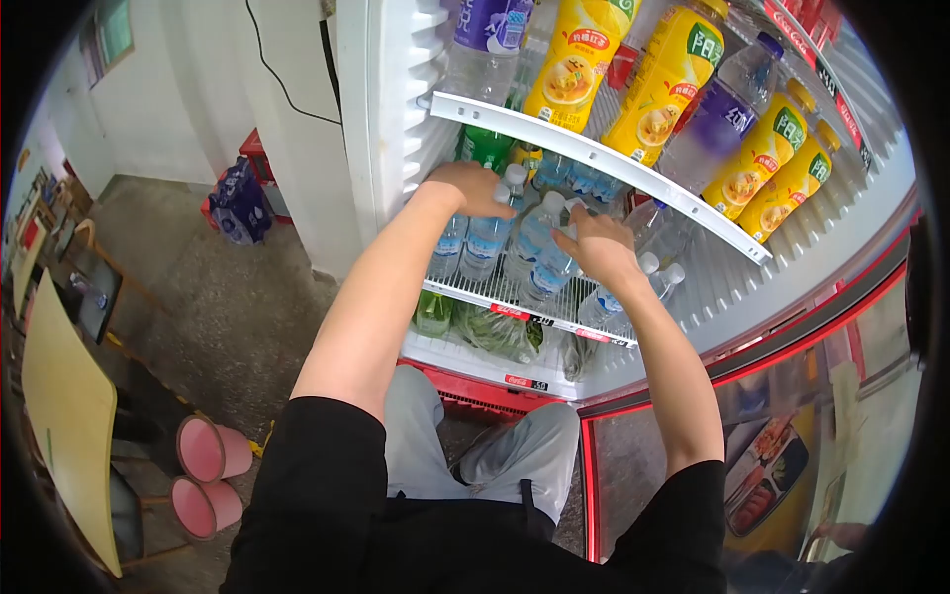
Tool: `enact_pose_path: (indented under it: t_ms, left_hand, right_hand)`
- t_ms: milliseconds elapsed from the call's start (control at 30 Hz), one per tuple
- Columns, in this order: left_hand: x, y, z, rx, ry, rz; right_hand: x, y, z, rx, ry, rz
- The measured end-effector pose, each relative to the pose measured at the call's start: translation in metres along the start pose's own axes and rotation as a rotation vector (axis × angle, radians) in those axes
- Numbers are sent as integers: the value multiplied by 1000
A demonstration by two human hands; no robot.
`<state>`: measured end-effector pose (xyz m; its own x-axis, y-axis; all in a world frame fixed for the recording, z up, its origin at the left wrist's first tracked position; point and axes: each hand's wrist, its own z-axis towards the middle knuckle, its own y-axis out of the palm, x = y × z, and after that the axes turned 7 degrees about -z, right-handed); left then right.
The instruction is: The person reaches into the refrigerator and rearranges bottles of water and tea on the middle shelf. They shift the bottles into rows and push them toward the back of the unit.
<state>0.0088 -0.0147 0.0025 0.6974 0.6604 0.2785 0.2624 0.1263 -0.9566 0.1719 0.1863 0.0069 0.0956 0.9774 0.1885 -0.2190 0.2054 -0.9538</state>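
I am at an open drinks fridge, with both hands among clear water bottles on the shelf below the top one. My left hand (473,189) is closed about the upper part of a water bottle (483,243) with a pale blue label and white cap. Its fingertips are partly hidden. To its right, my right hand (604,247) has thumb and fingers around the top of another water bottle (548,274). More water bottles (600,306) stand or lean at the right. A green bottle (485,147) shows behind my left hand.
Above my hands, a white-edged shelf (594,155) carries yellow drink bottles (665,84) and purple-labelled bottles (727,114). Bagged greens (495,332) lie below. The glass door (683,495) stands open at right. Pink buckets (213,448) and a yellow tabletop (64,416) are at left.
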Motion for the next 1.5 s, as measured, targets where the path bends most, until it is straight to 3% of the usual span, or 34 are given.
enact_pose_path:
  t_ms: [267,367,467,567,667,767,867,1167,1267,1367,1500]
  left_hand:
    - [2,-1,-2,9,-8,2]
    - [-2,2,4,-6,14,-8]
    - [-4,3,6,25,24,-15]
    - [-5,3,4,43,34,-32]
    - [-3,-2,2,9,26,-32]
    - [0,-3,2,-7,13,-10]
    - [1,-4,3,-8,3,0]
    - [-5,2,5,34,-7,3]
    - [0,-1,1,28,-10,-6]
    - [-5,4,3,51,8,-5]
    - [-5,4,4,40,5,-27]
  right_hand:
    - [-7,1,-5,24,97,21]
    - [-2,-3,-10,78,126,172]
    - [38,14,-4,364,-110,135]
    - [70,15,-12,501,-74,-188]
    - [80,7,-31,275,137,-275]
    - [75,-10,-43,-91,228,-294]
    - [86,15,-46,-33,163,-237]
    - [73,22,-26,70,243,-71]
    - [72,26,-19,102,168,-94]
    - [68,6,-18,-22,106,-110]
    - [85,30,-23,334,72,-72]
